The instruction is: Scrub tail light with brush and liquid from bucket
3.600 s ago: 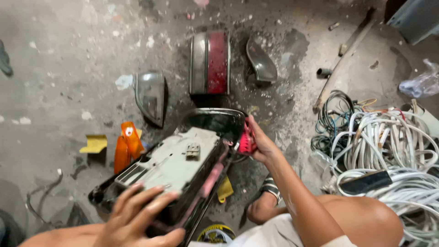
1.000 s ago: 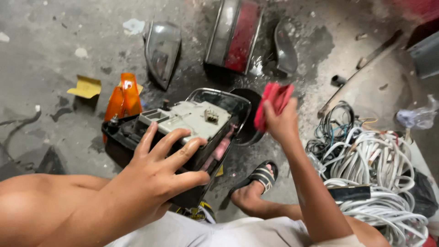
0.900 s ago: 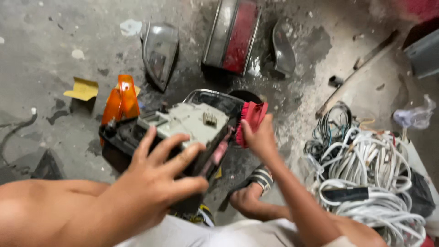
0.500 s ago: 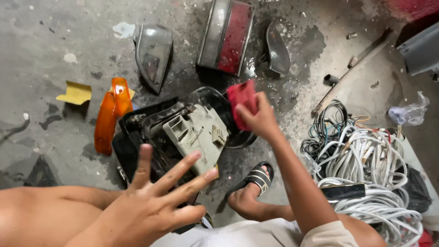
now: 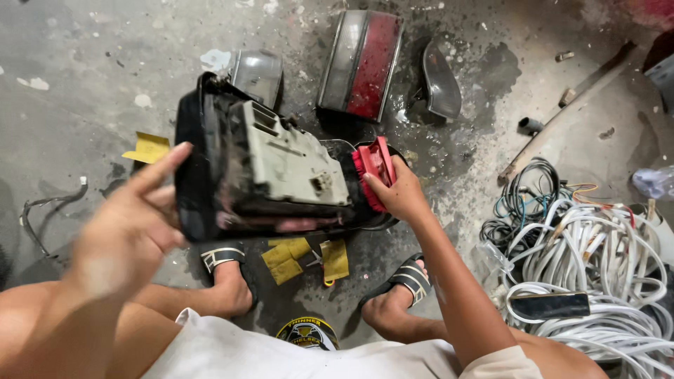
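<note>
Now the big black lamp housing (image 5: 274, 168) is up off the concrete floor (image 5: 70, 63), tipped on its long edge, grey backing plate facing the camera. Left hand (image 5: 130, 228) is at the housing's left end, fingers spread and blurred; the index finger lies along the black edge, but whether that hand truly grips or only steadies it, I cannot tell. Right hand (image 5: 400, 193) is at the housing's right end, fingers closed around a red brush (image 5: 372, 172), its bristles pressed against the dark rim there.

Just behind the housing lies a red and grey tail lamp (image 5: 361, 63), and beside that, further right, a dark curved lens (image 5: 441, 83). A smaller grey lamp (image 5: 256, 70) peeks out behind the housing's top left corner. Left of the housing sits a yellow scrap (image 5: 147, 147); below it, more yellow pieces (image 5: 305, 256) lie between the person's two sandalled feet. Well to the right of the housing there is a heap of white cable (image 5: 597, 281) with thinner dark wires (image 5: 526, 200) coiled at its near side.
</note>
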